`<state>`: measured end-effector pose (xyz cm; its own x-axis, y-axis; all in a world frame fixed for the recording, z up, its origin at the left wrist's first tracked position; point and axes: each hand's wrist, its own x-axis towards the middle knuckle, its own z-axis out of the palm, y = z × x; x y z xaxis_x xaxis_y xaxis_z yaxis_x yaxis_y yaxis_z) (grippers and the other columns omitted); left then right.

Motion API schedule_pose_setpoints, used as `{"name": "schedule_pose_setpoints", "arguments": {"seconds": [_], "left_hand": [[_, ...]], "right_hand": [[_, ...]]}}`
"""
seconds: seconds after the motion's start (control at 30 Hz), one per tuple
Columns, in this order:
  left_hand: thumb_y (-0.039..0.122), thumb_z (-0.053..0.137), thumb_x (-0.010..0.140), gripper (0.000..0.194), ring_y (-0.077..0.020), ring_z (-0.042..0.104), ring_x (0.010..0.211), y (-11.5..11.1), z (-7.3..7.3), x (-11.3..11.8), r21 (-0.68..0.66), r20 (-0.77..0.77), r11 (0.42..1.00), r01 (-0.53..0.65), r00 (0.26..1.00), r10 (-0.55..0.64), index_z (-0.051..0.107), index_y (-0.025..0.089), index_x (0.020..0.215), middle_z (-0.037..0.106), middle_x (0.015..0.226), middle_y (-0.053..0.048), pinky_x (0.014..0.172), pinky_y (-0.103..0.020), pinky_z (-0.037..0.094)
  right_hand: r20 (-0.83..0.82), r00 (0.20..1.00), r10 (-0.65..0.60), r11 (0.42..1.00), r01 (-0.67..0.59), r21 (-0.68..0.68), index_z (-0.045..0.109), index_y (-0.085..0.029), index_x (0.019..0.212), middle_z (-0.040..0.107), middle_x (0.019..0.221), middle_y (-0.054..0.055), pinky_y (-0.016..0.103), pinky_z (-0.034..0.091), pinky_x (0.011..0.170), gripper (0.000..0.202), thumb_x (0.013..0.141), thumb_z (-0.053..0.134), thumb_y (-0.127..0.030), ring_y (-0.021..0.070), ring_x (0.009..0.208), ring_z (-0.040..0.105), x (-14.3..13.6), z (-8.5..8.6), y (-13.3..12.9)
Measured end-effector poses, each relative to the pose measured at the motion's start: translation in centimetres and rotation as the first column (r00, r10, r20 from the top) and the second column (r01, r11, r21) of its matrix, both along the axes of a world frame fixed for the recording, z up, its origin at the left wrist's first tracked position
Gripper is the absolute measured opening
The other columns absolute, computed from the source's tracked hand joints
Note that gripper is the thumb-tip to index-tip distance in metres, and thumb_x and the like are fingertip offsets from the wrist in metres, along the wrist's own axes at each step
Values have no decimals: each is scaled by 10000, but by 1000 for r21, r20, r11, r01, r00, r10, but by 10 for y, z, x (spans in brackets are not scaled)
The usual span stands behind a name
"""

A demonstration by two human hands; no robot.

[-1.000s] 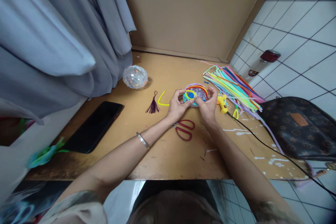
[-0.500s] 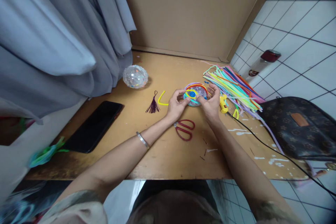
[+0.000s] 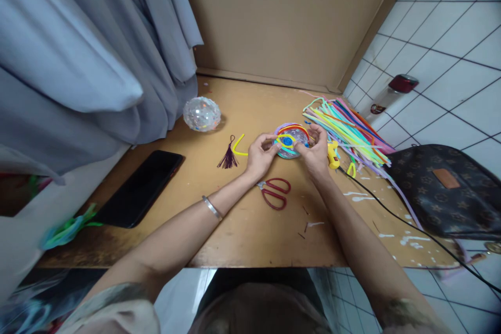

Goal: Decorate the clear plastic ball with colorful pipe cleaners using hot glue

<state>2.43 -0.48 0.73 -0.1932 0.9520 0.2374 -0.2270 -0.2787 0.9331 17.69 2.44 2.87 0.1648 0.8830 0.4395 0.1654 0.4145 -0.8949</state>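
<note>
Two hands, left (image 3: 261,157) and right (image 3: 314,152), both gripping one round ornament (image 3: 288,150), clear, ringed in red, yellow and blue.

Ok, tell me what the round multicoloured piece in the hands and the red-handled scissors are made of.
Round multicoloured piece: probably clear plastic, judging by its see-through patches, with matt coloured strips, perhaps chenille.
Red-handled scissors: handles likely plastic, evenly red; the grey end looks like metal.

The scissors (image 3: 275,193) have dark red handles.
</note>
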Motion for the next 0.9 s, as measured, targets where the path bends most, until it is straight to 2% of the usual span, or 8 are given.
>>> {"name": "schedule_pose_setpoints", "arguments": {"seconds": [0.43,0.7,0.9], "left_hand": [[381,820,721,361,-200,732,911,-1,-1,-1,1,-49,999,-33,998,33,658,163,959,737,1119,-116,826,-334,602],[353,844,692,373,-197,730,919,-1,1,-1,-14,-41,1000,-5,999,4,662,162,956,714,1199,-127,848,-353,604],[365,842,693,376,-210,732,931,-2,1,-1,-22,-53,1000,-12,999,11,659,166,955,725,1158,-117,853,-361,599]], "right_hand": [[41,999,0,1000,0,7,493,-258,1150,573,1239,86,508,458,1094,635,579,756,-348,282,1224,548,0,2,0],[47,999,3,1000,-3,-15,510,-260,1130,576,1212,72,488,474,1072,598,588,750,-335,269,1194,556,1,1,1],[20,1000,-8,1000,8,-23,496,-259,1113,572,1203,72,480,482,1062,596,580,745,-357,269,1190,563,-3,4,-3]]}}
